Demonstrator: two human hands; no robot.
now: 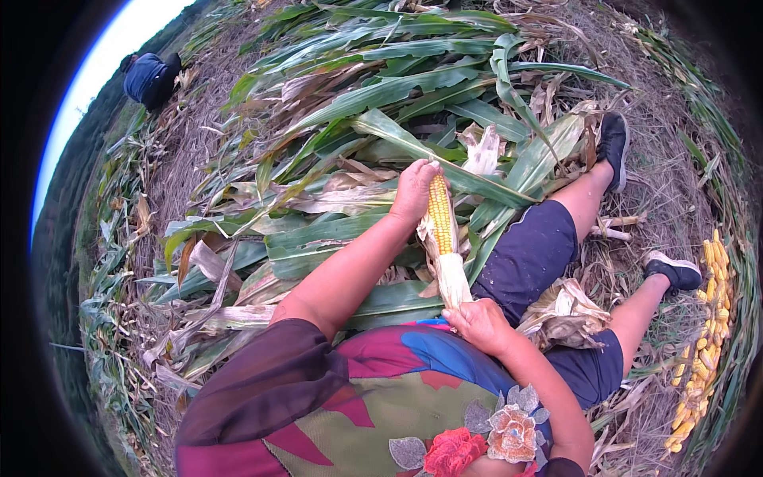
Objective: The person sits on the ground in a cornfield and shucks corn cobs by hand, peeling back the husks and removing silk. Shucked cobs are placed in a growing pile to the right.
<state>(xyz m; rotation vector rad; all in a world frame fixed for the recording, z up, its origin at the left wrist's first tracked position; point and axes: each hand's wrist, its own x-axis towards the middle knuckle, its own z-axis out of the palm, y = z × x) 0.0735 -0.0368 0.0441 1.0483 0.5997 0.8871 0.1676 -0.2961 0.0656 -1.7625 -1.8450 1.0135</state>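
A yellow ear of corn [441,217] lies between my hands, its upper part bare and its kernels showing. My left hand [415,189] is closed around the tip of the ear at the far end. Pale dry husk [453,277] still wraps the lower part, and a strip of it hangs along the left side. My right hand [481,326] grips the bottom end of that husk close to my body. Beneath the ear spread green and dried corn leaves [334,238].
Cut corn stalks [381,77] are heaped before me and to the left. Loose dry husks [566,313] lie between my legs. Husked ears [706,358] form a long pile at the far right. Another person [149,79] bends low in the field at upper left.
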